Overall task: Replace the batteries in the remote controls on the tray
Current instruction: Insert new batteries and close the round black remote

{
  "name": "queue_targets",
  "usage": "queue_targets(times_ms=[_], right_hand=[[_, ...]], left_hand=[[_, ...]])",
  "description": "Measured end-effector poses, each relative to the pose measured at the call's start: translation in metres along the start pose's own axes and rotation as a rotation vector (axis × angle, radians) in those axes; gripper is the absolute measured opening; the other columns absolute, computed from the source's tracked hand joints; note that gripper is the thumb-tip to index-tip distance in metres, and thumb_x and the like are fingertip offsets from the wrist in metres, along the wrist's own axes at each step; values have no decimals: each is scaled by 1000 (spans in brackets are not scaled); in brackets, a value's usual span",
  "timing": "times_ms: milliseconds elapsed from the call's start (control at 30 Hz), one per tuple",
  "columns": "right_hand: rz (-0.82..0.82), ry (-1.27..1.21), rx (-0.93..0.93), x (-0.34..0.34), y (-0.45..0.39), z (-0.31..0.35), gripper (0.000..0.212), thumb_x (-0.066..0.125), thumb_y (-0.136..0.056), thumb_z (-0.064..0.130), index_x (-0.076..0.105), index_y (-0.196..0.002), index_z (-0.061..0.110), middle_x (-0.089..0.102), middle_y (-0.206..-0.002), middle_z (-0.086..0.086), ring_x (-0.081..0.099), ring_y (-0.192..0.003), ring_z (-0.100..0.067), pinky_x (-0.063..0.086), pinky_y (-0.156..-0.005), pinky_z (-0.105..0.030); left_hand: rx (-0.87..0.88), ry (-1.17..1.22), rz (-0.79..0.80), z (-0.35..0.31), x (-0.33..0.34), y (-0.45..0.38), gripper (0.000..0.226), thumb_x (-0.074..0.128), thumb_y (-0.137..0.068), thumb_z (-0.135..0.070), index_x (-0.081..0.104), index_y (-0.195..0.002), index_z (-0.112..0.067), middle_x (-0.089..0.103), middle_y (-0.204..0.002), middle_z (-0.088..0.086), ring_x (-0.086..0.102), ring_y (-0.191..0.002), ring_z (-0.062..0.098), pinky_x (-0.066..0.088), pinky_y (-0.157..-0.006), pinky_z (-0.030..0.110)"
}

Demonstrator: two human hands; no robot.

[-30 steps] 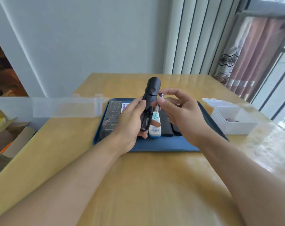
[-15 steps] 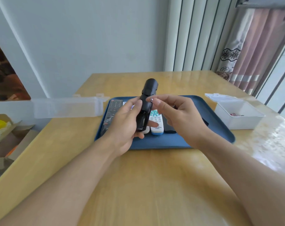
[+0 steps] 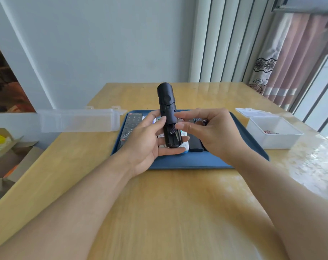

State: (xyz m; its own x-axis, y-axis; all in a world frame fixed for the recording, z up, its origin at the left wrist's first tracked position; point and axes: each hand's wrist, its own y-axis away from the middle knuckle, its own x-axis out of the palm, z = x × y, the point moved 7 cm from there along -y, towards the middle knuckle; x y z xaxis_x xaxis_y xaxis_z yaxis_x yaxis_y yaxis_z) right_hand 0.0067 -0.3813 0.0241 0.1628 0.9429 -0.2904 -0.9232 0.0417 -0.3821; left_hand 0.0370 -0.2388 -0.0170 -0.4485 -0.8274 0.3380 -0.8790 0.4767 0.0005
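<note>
The left hand [image 3: 146, 139] holds a black remote control [image 3: 168, 117] upright above the blue tray [image 3: 197, 162], its grip wrapped around the body. The right hand [image 3: 206, 132] pinches a battery [image 3: 173, 130] at the remote's open compartment, a narrow grip.

Both hands raised, forearms extended; L hand [image 3: 146, 139] gripping, R hand [image 3: 206, 132] thumb-forefinger pinching.

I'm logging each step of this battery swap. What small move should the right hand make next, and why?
Probably press the battery down until it seats. The left hand holds the black remote upright with its compartment open, and the right hand pinches the battery at the opening, not visibly seated.
</note>
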Motion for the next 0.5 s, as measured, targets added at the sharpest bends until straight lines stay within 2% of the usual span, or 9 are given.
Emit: queue_targets(times_ms=[67, 167, 233, 267, 367, 400, 500], right_hand=[[-27, 51, -18, 1, 1, -1, 19, 86, -78, 18, 78, -92, 29, 75, -79, 11, 37, -49, -10, 36, -50, -11], [-75, 123, -49, -1, 0, -2, 27, 91, -71, 24, 69, -86, 30, 76, -81, 12, 61, -69, -17, 42, -58, -12], [-87, 178, -70, -1, 0, -2, 34, 92, -69, 26, 63, -86, 30, 74, -81, 14, 67, -82, -15, 45, -66, -13], [-82, 194, -77, -1, 0, -2, 37, 93, -68, 26, 62, -87, 30, 73, -81, 11, 68, -81, -15, 48, -69, -16], [-40, 225, -76, 2, 0, -4, 43, 94, -64, 33, 60, -90, 29, 67, -80, 5, 67, -69, -29, 54, -72, -42], [-26, 253, -66, 2, 0, -5, 45, 94, -63, 35, 59, -91, 29, 66, -79, 5, 66, -66, -27, 52, -69, -41], [0, 332, -39, 4, -2, -9, 47, 93, -61, 42, 58, -89, 29, 59, -73, 9, 49, -56, -6, 40, -56, -23]], left_hand=[[-11, -8, 23, 1, 2, 1, 32, 37, -111, -24, 55, -136, -18, 74, -111, 13, 74, -98, 41, 62, -80, 52], [-23, -25, 39, 3, 4, 2, 32, 39, -110, -24, 57, -136, -19, 73, -113, 14, 73, -97, 41, 61, -83, 54], [-33, -40, 41, 5, 4, 2, 31, 44, -108, -25, 57, -134, -17, 73, -116, 15, 73, -99, 42, 61, -83, 54], [-40, -49, 39, 6, 5, 2, 31, 46, -107, -26, 59, -133, -14, 73, -115, 15, 73, -100, 41, 61, -84, 54], [-64, -54, 20, 11, 4, 1, 32, 51, -105, -26, 63, -129, -7, 73, -109, 12, 74, -97, 37, 60, -86, 55], [-67, -47, 14, 11, 4, 0, 32, 52, -105, -25, 64, -128, -7, 73, -108, 12, 74, -94, 36, 60, -86, 55], [-63, -15, -17, 11, 2, -1, 29, 52, -105, -19, 65, -126, -5, 73, -111, 15, 72, -89, 34, 60, -85, 55]])
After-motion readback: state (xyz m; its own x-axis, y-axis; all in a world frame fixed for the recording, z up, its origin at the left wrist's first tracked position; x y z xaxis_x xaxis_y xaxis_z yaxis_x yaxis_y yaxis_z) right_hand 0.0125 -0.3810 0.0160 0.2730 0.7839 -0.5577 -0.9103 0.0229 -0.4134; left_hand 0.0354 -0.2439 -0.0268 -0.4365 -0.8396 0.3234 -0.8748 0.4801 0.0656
